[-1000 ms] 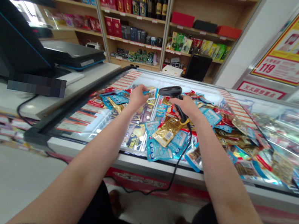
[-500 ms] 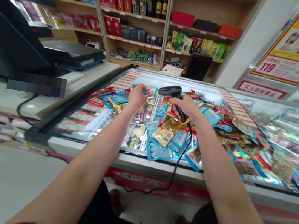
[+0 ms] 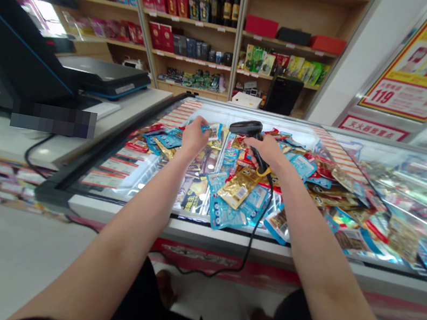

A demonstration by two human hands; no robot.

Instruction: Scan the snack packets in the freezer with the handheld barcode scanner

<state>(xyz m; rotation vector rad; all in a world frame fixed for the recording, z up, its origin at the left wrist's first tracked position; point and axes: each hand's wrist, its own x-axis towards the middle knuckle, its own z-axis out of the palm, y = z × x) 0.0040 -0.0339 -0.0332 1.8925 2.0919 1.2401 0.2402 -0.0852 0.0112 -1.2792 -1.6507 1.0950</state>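
Right hand (image 3: 266,151) wrapped around a black barcode scanner (image 3: 246,128), left hand (image 3: 193,140) pinching a small blue-and-white packet (image 3: 215,132) just left of the scanner's head, a person works over a glass-topped freezer (image 3: 102,211). Each grip is closed on its load, though finger detail is too small to tell. The cable (image 3: 251,243) drops on the scanner's near side, past blue packets (image 3: 224,217) and over the front edge (image 3: 194,228); a sharp pull could snag those packets and drag them off. A gold packet (image 3: 239,186) lies atop them, just below the scanner, and its slick-looking wrapper could slide if knocked. To the scanner's right, a loose pile (image 3: 335,188) could slump should the right forearm (image 3: 309,225) sweep across. Room to move looks widest at the scanner's near left, where glass shows between the left forearm (image 3: 143,214) and striped labels (image 3: 116,165).
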